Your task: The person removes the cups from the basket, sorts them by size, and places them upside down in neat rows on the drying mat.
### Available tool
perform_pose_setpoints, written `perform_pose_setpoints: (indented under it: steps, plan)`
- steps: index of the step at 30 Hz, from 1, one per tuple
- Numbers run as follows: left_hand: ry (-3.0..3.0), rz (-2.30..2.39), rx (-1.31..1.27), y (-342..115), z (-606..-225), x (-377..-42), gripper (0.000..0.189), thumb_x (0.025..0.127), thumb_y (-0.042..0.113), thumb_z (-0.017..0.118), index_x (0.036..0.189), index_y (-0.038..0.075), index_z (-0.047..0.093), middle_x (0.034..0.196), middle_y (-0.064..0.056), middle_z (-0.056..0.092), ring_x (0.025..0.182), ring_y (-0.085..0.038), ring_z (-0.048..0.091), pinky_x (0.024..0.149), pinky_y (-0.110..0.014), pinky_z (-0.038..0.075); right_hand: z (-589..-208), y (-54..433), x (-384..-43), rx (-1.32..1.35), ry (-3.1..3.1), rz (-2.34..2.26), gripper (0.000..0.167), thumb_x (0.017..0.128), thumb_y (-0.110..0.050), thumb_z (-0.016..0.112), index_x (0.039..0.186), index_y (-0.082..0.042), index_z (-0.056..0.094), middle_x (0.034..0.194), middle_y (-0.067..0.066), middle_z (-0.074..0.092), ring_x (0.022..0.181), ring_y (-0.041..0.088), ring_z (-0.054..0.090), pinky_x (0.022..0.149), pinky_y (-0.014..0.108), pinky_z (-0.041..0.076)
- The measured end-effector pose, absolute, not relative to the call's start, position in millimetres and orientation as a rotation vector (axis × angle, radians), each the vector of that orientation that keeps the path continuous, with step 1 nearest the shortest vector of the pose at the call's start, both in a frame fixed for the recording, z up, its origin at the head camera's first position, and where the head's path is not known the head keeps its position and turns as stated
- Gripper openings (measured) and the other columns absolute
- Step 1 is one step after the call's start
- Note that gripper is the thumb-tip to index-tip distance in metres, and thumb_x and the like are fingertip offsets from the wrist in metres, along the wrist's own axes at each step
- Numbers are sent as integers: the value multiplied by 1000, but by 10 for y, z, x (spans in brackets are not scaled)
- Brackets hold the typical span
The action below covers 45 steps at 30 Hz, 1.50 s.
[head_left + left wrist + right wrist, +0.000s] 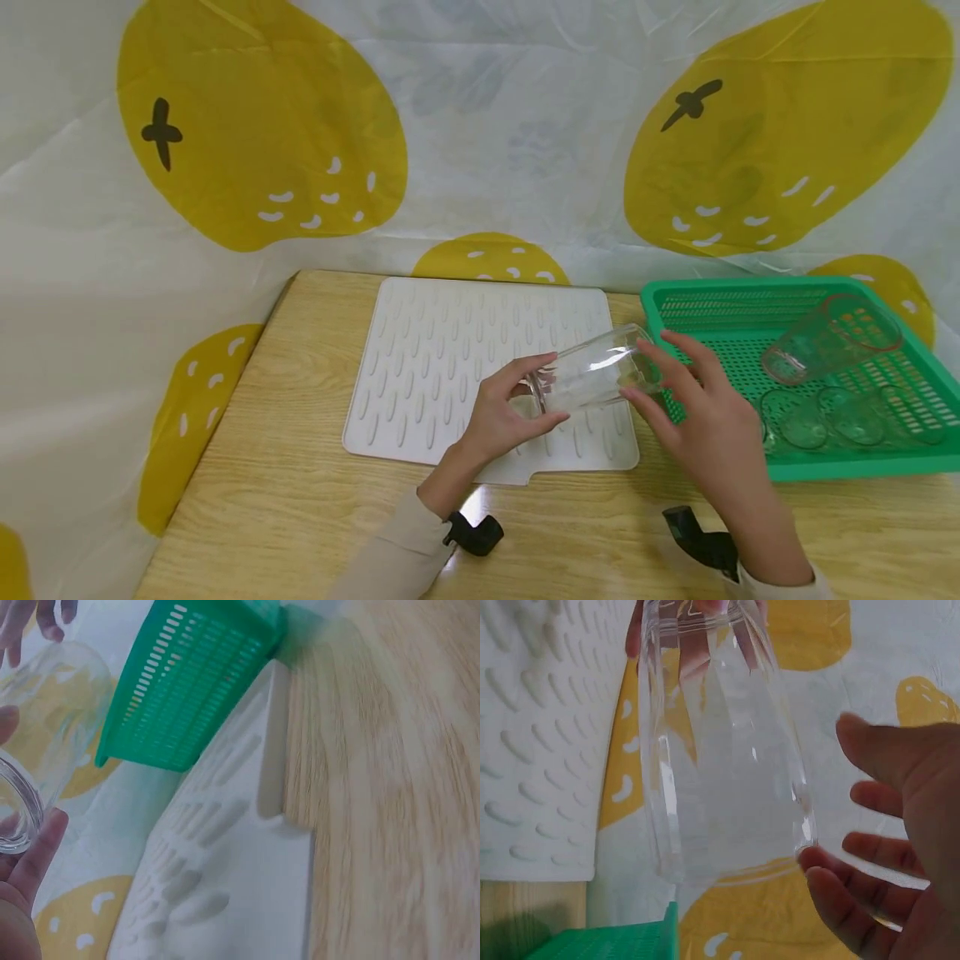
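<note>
A clear drinking glass [600, 371] is tilted on its side above the white ridged mat [427, 358]. My left hand [506, 408] grips it around the thick base, thumb below and fingers above. At the mouth end, my right hand [701, 408] has its fingers spread around the rim. In the right wrist view, a fingertip of the right hand [885, 847] meets the rim of the glass [727, 765], while the thumb stands apart from it. The left wrist view shows the base of the glass [22, 802] against the left fingers.
A green plastic basket [855, 467] stands to the right. Inside it, a tall glass with a reddish tint [832, 337] leans, and several clear glasses [851, 417] lie along the front side. A fruit-print cloth [510, 167] hangs behind the wooden table [300, 500].
</note>
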<state>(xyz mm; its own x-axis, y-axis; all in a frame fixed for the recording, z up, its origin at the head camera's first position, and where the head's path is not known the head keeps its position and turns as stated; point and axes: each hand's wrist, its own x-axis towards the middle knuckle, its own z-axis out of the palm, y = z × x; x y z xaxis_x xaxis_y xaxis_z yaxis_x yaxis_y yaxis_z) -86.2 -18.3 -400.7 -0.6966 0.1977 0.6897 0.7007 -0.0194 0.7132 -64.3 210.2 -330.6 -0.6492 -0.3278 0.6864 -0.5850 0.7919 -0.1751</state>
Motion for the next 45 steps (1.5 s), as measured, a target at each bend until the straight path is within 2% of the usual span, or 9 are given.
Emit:
perform_pose_setpoints:
  steps: [2, 5, 10, 17, 23, 31, 34, 38, 45]
  plan:
    - [-1903, -1738, -931, -216, -3984, -863, 63, 62, -11, 83, 119, -13, 55, 110, -27, 61, 92, -36, 63, 68, -36, 58, -3296, 2098, -647, 738, -2332, 480, 61, 93, -58, 47, 124, -8, 64, 130, 15, 55, 83, 28, 61, 47, 36, 47]
    - [-1934, -1691, -932, -262, -3952, -872, 62, 62, -9, 84, 118, -11, 56, 110, -26, 61, 92, -33, 63, 69, -33, 58, -3281, 2081, -668, 834, -2334, 478, 61, 93, -58, 46, 125, -9, 64, 132, 12, 54, 97, 33, 54, 66, 41, 49]
    - [-1965, -1638, -950, -327, -3907, -882, 62, 62, -7, 85, 117, -9, 57, 111, -23, 62, 94, -32, 62, 70, -30, 57, -3283, 2043, -738, 1010, -2330, 423, 59, 95, -58, 43, 129, -13, 61, 134, 13, 53, 110, 40, 48, 88, 50, 39]
    - [-1997, -1652, -1005, -387, -3860, -885, 61, 64, -7, 84, 118, -10, 56, 114, -22, 62, 96, -33, 62, 72, -31, 57, -3350, 2022, -799, 1178, -2370, 382, 56, 97, -57, 36, 135, -20, 57, 138, 14, 47, 126, 42, 37, 96, 61, 29]
    - [-2047, -1743, -977, -426, -3840, -880, 61, 66, -6, 83, 120, -10, 57, 116, -20, 62, 97, -30, 62, 73, -32, 57, -3386, 1988, -848, 1308, -2334, 397, 46, 102, -48, 31, 130, -26, 60, 139, 16, 47, 126, 44, 37, 108, 61, 18]
    - [-2087, -1813, -978, -454, -3843, -873, 59, 68, -5, 83, 121, -9, 57, 115, -20, 63, 92, -33, 63, 73, -33, 57, -3425, 1999, -854, 1353, -2368, 350, 46, 103, -43, 25, 135, -31, 55, 142, 15, 44, 129, 43, 36, 110, 62, 13]
    - [-2111, -1832, -979, -463, -3847, -869, 59, 68, -5, 82, 122, -8, 58, 116, -19, 64, 90, -31, 63, 73, -34, 57, -3431, 2014, -841, 1364, -2439, 278, 44, 96, -36, 57, 139, -33, 51, 144, 15, 42, 131, 41, 35, 110, 62, 14]
    - [-2155, -1870, -970, -483, -3858, -859, 58, 69, -4, 82, 123, -6, 59, 117, -18, 64, 89, -31, 62, 73, -36, 57, -3440, 2020, -822, 1387, -2503, 190, 90, 65, -17, 89, 141, -36, 47, 146, 15, 39, 132, 40, 33, 109, 59, 19]
    - [-2189, -1856, -980, -523, -3853, -855, 57, 70, -3, 82, 123, -5, 59, 117, -17, 64, 87, -33, 61, 73, -43, 56, -3489, 2005, -810, 1379, -2523, 164, 96, 63, -17, 90, 143, -38, 43, 147, 14, 38, 133, 39, 34, 105, 59, 28]
